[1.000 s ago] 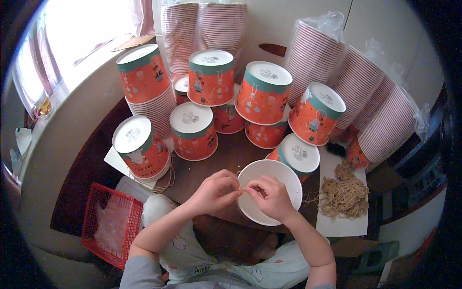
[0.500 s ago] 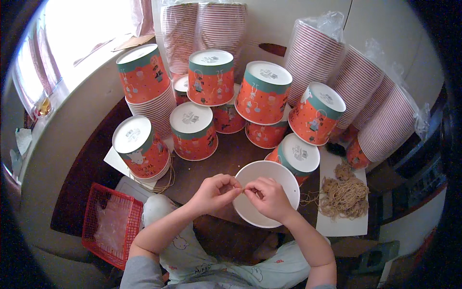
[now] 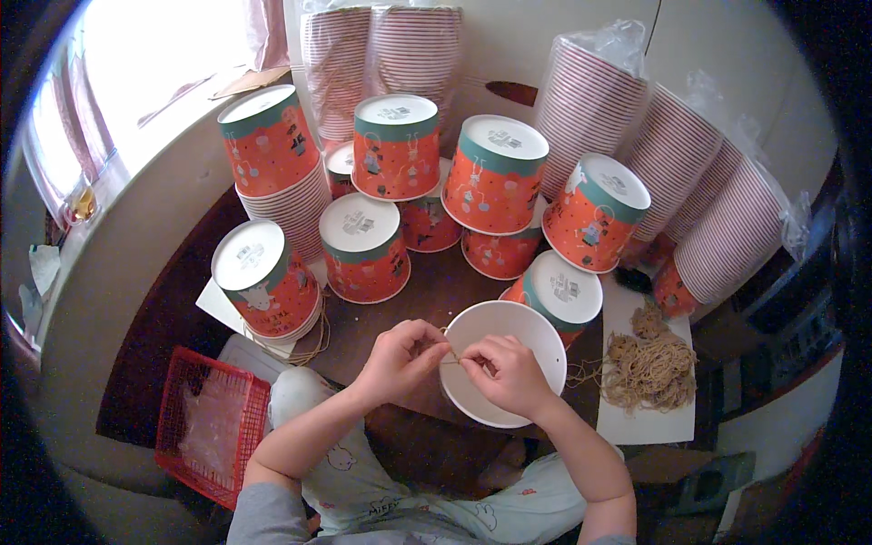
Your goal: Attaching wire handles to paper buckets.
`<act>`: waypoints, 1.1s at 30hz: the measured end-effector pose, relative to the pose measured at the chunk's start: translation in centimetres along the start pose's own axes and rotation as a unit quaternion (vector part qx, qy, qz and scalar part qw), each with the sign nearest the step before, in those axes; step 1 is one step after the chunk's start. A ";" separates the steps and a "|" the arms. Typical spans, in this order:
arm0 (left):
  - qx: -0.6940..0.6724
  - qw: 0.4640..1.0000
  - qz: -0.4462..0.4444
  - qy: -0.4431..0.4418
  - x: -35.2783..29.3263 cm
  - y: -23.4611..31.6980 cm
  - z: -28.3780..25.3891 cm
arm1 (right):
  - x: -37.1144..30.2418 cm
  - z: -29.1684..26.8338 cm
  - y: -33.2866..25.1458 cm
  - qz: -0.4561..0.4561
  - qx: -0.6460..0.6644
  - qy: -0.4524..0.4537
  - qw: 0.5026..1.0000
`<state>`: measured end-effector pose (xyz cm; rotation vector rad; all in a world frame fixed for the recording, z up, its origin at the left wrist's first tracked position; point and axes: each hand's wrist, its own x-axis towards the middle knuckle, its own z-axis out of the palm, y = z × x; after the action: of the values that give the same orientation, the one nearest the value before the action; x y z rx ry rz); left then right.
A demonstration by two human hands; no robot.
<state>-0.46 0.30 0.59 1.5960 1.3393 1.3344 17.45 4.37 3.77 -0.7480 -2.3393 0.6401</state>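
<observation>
A length of tan twine [image 3: 452, 358] is pinched between the fingertips of both hands, at the left rim of a paper bucket. My left hand [image 3: 405, 360] is closed on it just outside the rim. My right hand [image 3: 506, 371], also closed on the twine, is over the bucket's mouth and hides part of it. The bucket [image 3: 504, 318] has its white inside facing up, with a small hole in the right wall. Behind it sits an upside-down orange and green bucket [image 3: 563, 289]. A tangled heap of twine [image 3: 649, 372] lies to the right on a white sheet [image 3: 645, 431].
Several upside-down printed buckets [image 3: 363, 250] stand on the dark table [image 3: 363, 331], some stacked. Tall plastic-wrapped bucket stacks [image 3: 595, 109] line the back and right. At lower left is a red basket [image 3: 213, 422] with clear plastic inside. More twine [image 3: 318, 341] trails by the left bucket.
My fingertips have shifted slightly, and more of the twine shows between my two hands. The buckets keep their places apart from a tiny shift of the view.
</observation>
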 end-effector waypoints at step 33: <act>-0.061 0.991 -0.104 -0.057 0.4 -1.5 -0.3 | -0.2 -0.1 -0.1 -0.068 0.054 0.040 0.995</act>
<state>-1.18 0.99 -0.58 1.3878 1.2911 1.1577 17.62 4.24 3.79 -0.5512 -2.2404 0.6576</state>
